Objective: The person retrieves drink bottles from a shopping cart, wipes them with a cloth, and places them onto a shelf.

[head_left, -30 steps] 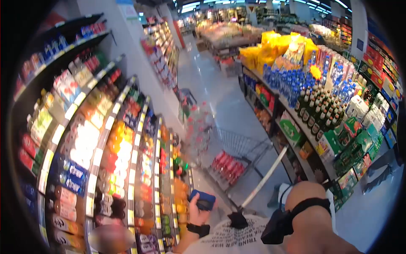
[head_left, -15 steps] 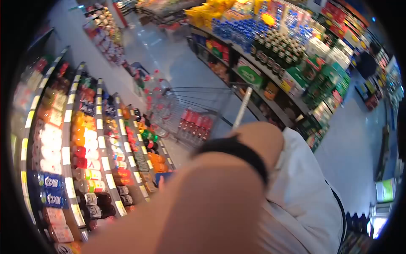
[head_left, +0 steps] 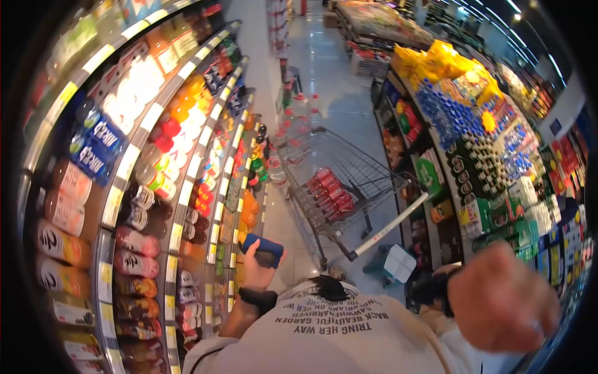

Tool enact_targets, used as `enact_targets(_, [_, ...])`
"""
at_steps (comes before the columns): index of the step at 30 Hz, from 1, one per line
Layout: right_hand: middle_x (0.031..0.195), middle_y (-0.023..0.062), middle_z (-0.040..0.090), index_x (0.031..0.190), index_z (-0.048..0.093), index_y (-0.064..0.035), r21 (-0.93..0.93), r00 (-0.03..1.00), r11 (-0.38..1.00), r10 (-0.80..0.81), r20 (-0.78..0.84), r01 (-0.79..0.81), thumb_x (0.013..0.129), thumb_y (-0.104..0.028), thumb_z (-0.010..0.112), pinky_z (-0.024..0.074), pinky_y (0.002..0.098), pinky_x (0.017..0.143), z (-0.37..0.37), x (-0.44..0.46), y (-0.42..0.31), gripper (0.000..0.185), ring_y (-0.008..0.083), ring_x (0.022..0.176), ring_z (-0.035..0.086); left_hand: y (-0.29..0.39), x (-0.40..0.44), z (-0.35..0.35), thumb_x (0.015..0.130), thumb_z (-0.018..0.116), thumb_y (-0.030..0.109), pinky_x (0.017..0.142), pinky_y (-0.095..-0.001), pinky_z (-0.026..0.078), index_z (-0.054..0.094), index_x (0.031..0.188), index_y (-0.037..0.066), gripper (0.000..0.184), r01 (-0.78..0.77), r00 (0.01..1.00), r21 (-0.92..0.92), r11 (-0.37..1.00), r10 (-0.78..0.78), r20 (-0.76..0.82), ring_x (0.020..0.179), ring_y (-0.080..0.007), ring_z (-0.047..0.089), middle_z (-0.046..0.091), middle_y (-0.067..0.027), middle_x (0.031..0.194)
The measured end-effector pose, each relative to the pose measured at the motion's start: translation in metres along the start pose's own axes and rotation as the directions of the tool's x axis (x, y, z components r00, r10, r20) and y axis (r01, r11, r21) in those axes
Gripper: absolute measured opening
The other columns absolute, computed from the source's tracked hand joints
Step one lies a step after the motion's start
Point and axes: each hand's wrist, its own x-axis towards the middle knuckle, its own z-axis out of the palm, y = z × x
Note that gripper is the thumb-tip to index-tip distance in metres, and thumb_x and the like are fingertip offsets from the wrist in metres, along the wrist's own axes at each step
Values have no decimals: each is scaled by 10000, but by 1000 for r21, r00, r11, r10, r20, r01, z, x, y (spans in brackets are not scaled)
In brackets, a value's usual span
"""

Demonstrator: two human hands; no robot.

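Note:
My left hand (head_left: pixel 256 269) is wrapped around a dark blue handheld object (head_left: pixel 264 245) with a yellow end, beside the drink shelves; its exact kind is unclear. My right hand (head_left: pixel 501 302) is raised close to the camera on the right, smeared by motion, so its fingers cannot be made out. In front of me stands a wire shopping cart (head_left: pixel 374 156) with a pale handle. Inside the cart lies a pack of bottles with red drink (head_left: pixel 329 193).
Shelves of bottled drinks (head_left: pixel 140 243) line the left side. On the right is a display of water bottles (head_left: pixel 436 112), dark beer bottles (head_left: pixel 479 156) and yellow bags (head_left: pixel 430 62). Large clear bottles (head_left: pixel 298 121) stand beyond the cart. A small teal-and-white stool (head_left: pixel 398 263) is near the cart handle.
The view has swung round and steadied. The forearm that crossed the picture is gone from the middle; my left hand now shows holding the blue object, and my right hand appears at right.

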Motion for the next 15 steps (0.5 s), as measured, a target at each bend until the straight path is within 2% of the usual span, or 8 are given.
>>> enact_targets(3, [1018, 105, 682, 1175, 635, -26, 36, 981, 993, -114, 155, 109, 954, -199, 562, 485, 441, 899, 18, 4, 3, 289, 275, 988, 655, -7, 6, 12, 973, 583, 317, 1013, -554, 491, 587, 1084, 32, 306, 35, 999, 40, 999, -34, -35, 1070, -314, 628, 643, -141, 1097])
enact_targets(6, [1033, 109, 680, 1203, 618, -29, 82, 953, 993, -102, 284, 82, 968, -201, 540, 483, 443, 877, 34, 12, 27, 302, 280, 969, 653, -14, 8, 14, 970, 594, 309, 984, -546, 513, 587, 1094, 31, 304, 44, 998, 63, 997, -46, 37, 1060, -321, 635, 644, -145, 1109])
enact_targets(7, [1038, 111, 679, 1213, 612, -30, 88, 946, 993, -98, 309, 74, 972, -202, 532, 482, 443, 870, 38, 13, 35, 306, 282, 963, 652, -22, 5, 10, 951, 627, 313, 951, -553, 525, 585, 1102, 43, 312, -162, 982, 335, 928, 118, 149, 1059, -329, 639, 643, -144, 1131])
enact_targets(8, [1043, 112, 679, 1222, 607, -31, 119, 928, 988, -135, 348, 100, 977, -202, 525, 482, 444, 862, 42, 15, 41, 310, 284, 957, 652, -11, 19, 15, 941, 637, 313, 947, -551, 524, 576, 1129, 56, 324, -147, 986, 255, 956, 122, 110, 1052, -330, 640, 642, -137, 1129])
enact_targets(10, [1053, 115, 677, 1242, 595, -33, 123, 911, 990, -111, 398, 67, 986, -203, 510, 481, 445, 847, 50, 16, 49, 319, 288, 945, 650, -17, 22, 6, 923, 657, 314, 938, -547, 524, 557, 1183, 82, 363, 18, 999, 110, 994, -14, -39, 1037, -332, 641, 639, -123, 1125])
enact_targets(11, [1058, 116, 677, 1251, 590, -34, 135, 908, 990, -102, 407, 50, 990, -204, 502, 480, 445, 840, 52, 17, 55, 323, 290, 938, 650, -15, 15, 11, 928, 646, 302, 945, -556, 511, 550, 1207, 92, 362, 33, 999, 61, 998, -32, -14, 1034, -335, 636, 638, -116, 1109])
enact_targets(12, [1063, 118, 676, 1261, 584, -35, 146, 908, 988, -95, 407, 38, 995, -205, 495, 479, 446, 833, 56, 18, 60, 328, 291, 932, 649, -11, 24, -9, 927, 645, 304, 957, -563, 500, 557, 1199, 93, 355, 21, 993, 100, 995, -32, 110, 1056, -333, 628, 641, -116, 1122])
enact_targets(15, [1077, 122, 674, 1289, 567, -38, 206, 903, 978, -110, 415, 25, 1009, -207, 473, 477, 448, 810, 74, 24, 78, 341, 297, 914, 647, -12, 21, 1, 927, 644, 313, 959, -540, 509, 558, 1194, 76, 367, 1, 995, 32, 999, 2, -98, 1077, -315, 626, 648, -121, 1137])
